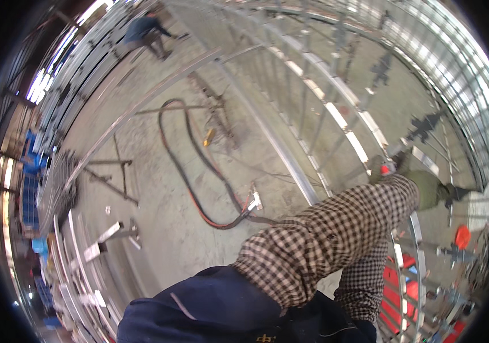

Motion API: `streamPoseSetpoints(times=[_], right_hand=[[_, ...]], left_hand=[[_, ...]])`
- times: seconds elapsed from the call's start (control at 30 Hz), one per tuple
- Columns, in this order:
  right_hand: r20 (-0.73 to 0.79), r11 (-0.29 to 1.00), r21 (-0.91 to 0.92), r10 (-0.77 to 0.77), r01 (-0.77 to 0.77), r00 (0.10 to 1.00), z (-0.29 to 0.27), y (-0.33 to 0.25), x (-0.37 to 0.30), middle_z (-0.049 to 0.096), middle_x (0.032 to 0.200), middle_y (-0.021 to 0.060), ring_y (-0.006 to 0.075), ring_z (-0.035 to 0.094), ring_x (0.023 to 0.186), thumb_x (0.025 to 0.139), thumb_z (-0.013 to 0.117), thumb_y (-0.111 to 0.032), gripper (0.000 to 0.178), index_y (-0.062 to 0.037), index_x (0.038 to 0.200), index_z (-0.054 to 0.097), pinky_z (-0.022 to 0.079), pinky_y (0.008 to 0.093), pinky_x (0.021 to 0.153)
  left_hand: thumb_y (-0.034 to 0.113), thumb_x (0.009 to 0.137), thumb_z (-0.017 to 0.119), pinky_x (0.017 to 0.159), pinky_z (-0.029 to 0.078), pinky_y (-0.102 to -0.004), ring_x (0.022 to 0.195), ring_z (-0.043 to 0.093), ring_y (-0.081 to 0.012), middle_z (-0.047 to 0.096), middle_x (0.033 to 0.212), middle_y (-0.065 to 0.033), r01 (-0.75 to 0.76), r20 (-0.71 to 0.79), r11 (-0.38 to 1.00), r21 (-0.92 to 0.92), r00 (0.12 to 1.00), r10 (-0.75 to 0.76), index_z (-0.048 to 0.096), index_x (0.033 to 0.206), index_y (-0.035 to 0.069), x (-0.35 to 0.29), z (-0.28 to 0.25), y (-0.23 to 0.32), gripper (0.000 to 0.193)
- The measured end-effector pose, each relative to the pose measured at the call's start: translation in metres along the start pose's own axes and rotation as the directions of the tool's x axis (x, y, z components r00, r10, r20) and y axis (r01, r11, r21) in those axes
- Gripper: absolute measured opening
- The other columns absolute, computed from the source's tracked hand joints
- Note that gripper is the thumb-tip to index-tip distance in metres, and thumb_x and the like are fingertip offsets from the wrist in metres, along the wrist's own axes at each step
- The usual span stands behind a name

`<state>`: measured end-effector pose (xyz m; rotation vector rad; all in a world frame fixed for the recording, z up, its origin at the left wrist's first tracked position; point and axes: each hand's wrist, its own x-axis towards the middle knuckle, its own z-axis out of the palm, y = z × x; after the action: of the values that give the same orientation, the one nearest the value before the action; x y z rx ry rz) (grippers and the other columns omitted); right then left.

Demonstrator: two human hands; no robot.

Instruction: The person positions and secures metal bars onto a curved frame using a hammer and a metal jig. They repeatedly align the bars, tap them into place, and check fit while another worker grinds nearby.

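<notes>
My left arm, in a brown checked sleeve, stretches across to the right over long silver metal rails [340, 117]. At its end is my left hand [425, 190] in an olive-green glove, close to the rails; its fingers cannot be made out. A small red thing [388, 169] shows just beyond the sleeve, next to a dark patch; its kind is unclear. A pale block-like metal piece [425, 160] lies beside the glove. The checked sleeve of my right arm [361, 286] passes behind the left one, which hides my right hand.
A black and orange hose [183, 182] loops on the concrete floor beside a small yellow object [209, 137]. A dark metal trestle [121, 178] supports a long rail. Stacked beams [76, 86] line the left. Another person [146, 33] bends down at the far left. Red panels [392, 300] sit lower right.
</notes>
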<state>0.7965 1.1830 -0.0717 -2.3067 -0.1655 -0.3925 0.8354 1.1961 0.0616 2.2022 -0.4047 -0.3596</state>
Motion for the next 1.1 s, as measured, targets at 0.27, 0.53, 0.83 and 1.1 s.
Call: streamPoseSetpoints(times=[0.27,0.53,0.83,1.1], right_hand=[[-0.036,0.978,0.179,0.119,-0.111,0.992,0.009,0.023,0.050,0.059,0.131,0.0161,0.0241,0.058,0.117,0.094,0.074,-0.023,0.063,0.0001,0.144,0.043,0.047,0.0377,0.100],[-0.066,0.885,0.374,0.323,-0.277,0.944,0.013,0.029,0.083,0.058,0.133,0.0168,0.0238,0.056,0.120,0.095,0.075,-0.024,0.067,0.0013,0.146,0.040,0.045,0.0388,0.104],[-0.229,0.959,0.258,0.176,-0.115,0.957,0.010,0.044,0.083,0.061,0.127,0.0123,0.0181,0.058,0.111,0.096,0.074,-0.016,0.063,-0.0021,0.148,0.042,0.048,0.0361,0.098],[-0.233,0.927,0.367,0.176,-0.081,0.957,0.016,0.009,0.070,0.061,0.127,0.0117,0.0183,0.058,0.111,0.096,0.074,-0.017,0.063,-0.0017,0.149,0.043,0.049,0.0353,0.098]], left_hand=[[0.035,0.087,0.066,0.081,0.057,-0.0462,0.096,0.073,-0.0302,0.077,0.102,-0.0138,-0.141,0.030,0.972,0.186,0.990,0.138,0.079,0.103,0.010,0.037,0.035,-0.015,0.033],[0.027,0.081,0.072,0.062,0.055,-0.0444,0.075,0.073,-0.0238,0.076,0.082,-0.0072,0.063,-0.320,0.966,0.250,0.947,0.021,0.081,0.088,0.010,0.050,0.064,0.005,0.020],[0.050,0.094,0.060,0.078,0.055,-0.0484,0.085,0.072,-0.0357,0.074,0.089,-0.0195,-0.094,-0.111,0.991,-0.100,0.990,0.083,0.077,0.096,0.001,0.007,0.017,-0.006,0.052],[0.059,0.096,0.058,0.084,0.056,-0.0461,0.097,0.072,-0.0331,0.074,0.101,-0.0173,-0.067,0.086,0.997,-0.043,0.994,0.070,0.077,0.102,0.003,0.000,-0.016,0.005,0.060]])
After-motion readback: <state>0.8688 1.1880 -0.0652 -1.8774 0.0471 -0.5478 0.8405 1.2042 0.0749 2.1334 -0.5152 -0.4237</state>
